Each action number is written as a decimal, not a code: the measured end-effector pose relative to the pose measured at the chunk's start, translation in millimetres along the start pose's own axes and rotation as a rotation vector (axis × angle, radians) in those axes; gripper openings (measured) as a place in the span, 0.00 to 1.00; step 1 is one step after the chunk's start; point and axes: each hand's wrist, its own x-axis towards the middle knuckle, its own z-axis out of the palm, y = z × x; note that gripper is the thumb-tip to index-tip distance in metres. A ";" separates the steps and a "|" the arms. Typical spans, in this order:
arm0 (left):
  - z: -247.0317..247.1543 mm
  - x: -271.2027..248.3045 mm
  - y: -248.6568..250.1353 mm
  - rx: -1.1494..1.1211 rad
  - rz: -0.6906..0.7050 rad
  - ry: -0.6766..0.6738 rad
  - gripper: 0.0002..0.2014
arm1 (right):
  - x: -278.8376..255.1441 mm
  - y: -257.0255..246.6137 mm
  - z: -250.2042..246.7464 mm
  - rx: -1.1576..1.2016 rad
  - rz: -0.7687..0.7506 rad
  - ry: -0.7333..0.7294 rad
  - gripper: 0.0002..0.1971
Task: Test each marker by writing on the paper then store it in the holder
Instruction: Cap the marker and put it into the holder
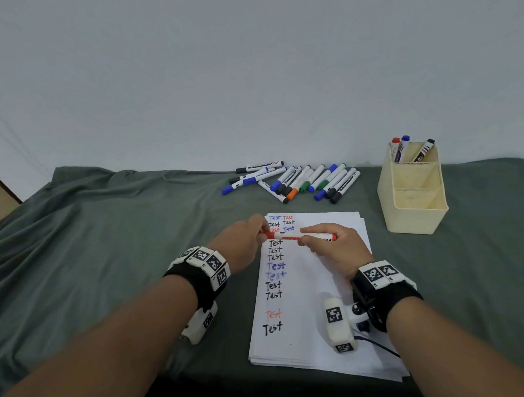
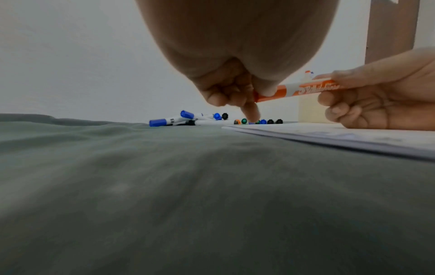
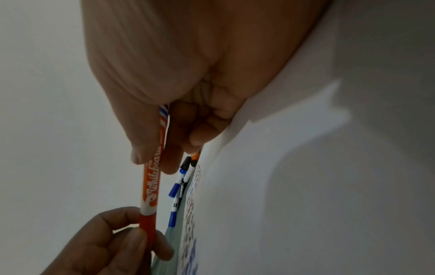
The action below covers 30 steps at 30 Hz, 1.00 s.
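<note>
A red marker [image 1: 290, 235] lies level above the upper part of the paper [image 1: 317, 301], held between both hands. My left hand [image 1: 256, 233] pinches its red cap [image 3: 147, 226] with thumb and fingertips. My right hand [image 1: 323, 240] grips the white and red barrel [image 2: 306, 89]; its lower edge rests on the sheet. The cap sits on the barrel. The paper carries several "Test" words in black, blue and red. A cream holder [image 1: 412, 196] stands at the right, with three markers [image 1: 404, 148] in its back compartment.
Several capped markers [image 1: 299, 181] in blue, black, green and orange lie in a pile beyond the paper. A wrinkled green cloth [image 1: 120, 236] covers the table. A white wall rises behind. The holder's front two compartments hold nothing.
</note>
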 end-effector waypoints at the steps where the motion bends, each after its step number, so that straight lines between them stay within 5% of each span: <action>1: 1.0 2.8 1.4 0.021 0.005 -0.013 0.10 | 0.8 1.8 -1.5 0.037 0.007 0.026 0.07; 5: 11.6 20.0 -2.5 0.173 -0.091 -0.076 0.44 | 7.7 12.4 -6.9 0.229 0.067 0.228 0.08; 8: 20.1 29.2 -10.2 0.261 -0.143 -0.345 0.55 | 12.1 18.2 -6.1 0.296 0.096 0.271 0.11; 19: 32.7 37.6 -21.1 0.321 -0.161 -0.448 0.61 | 9.6 -15.5 -19.0 0.131 -0.003 0.476 0.09; 24: 31.6 37.4 -19.0 0.321 -0.164 -0.462 0.61 | 40.7 -80.5 -74.8 -0.022 -0.257 0.632 0.24; 30: 29.9 36.6 -16.0 0.315 -0.168 -0.462 0.62 | 79.8 -140.4 -153.0 -0.328 -0.394 0.818 0.21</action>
